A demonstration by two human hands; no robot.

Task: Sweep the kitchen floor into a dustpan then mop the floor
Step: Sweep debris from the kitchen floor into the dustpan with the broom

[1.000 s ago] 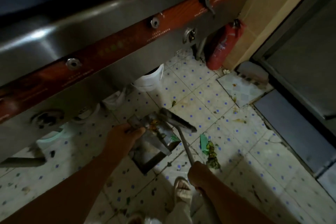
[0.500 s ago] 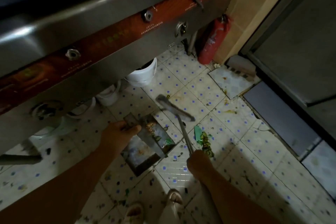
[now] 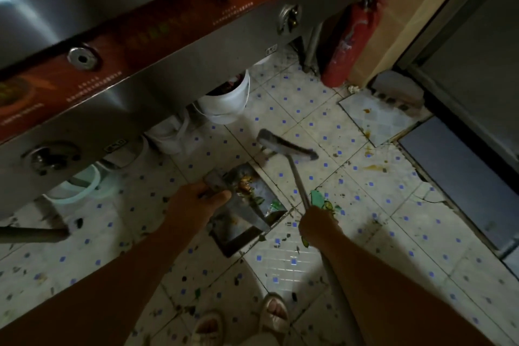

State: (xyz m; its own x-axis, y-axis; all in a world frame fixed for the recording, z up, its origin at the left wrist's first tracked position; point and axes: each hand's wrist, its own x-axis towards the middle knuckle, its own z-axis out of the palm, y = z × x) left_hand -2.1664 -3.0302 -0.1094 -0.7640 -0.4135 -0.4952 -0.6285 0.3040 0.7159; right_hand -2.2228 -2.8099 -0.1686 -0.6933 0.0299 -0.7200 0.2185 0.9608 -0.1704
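My left hand (image 3: 196, 202) grips the boxy metal dustpan (image 3: 241, 211), my right hand (image 3: 317, 226) holds the thin broom (image 3: 286, 146) pole, dotted tile floor (image 3: 309, 109), green scraps (image 3: 323, 202).

Colours on the Kitchen Floor

The floor tiles (image 3: 280, 104) are white with little blue squares and dark specks. One tile (image 3: 373, 118) by the wall has a pale blue diamond pattern with yellow-brown spots on it. The dustpan (image 3: 238, 222) is dull grey, with orange, brown and green bits inside. Green scraps (image 3: 323, 202) lie on the floor. The broom head (image 3: 286, 146) is dark grey and its handle (image 3: 299, 185) is silver. The cooker front (image 3: 174, 70) is shiny silver with a red-brown band (image 3: 179, 28). The fire extinguisher (image 3: 348, 42) is red. One bucket (image 3: 227, 101) is white and another (image 3: 81, 185) is pale green. The wall (image 3: 398, 8) is tan. The sandals (image 3: 272, 314) are cream.
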